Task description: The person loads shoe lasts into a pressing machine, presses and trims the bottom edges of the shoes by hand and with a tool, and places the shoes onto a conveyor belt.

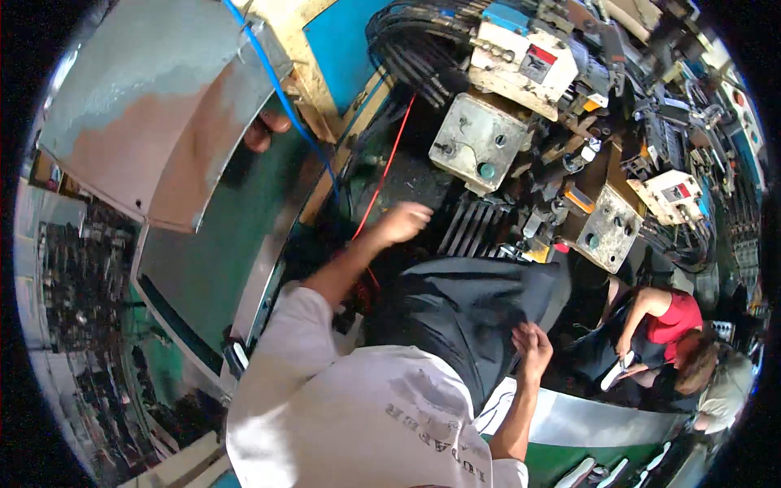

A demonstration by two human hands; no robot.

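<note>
Dark capital letters [440, 445] are running across the person's white shirt [342, 431], while red-and-dark labels [538, 63] are showing on two cream machine housings [498, 71], their print too small to read.

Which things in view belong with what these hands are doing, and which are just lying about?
Likely involved:
left hand, nothing clearly held
right hand, by the draped black cloth
scuffed grey metal box with green button, possibly

Likely just about:
thin red cable
grey-and-brown metal hood
elongated white pieces, lower right
</note>
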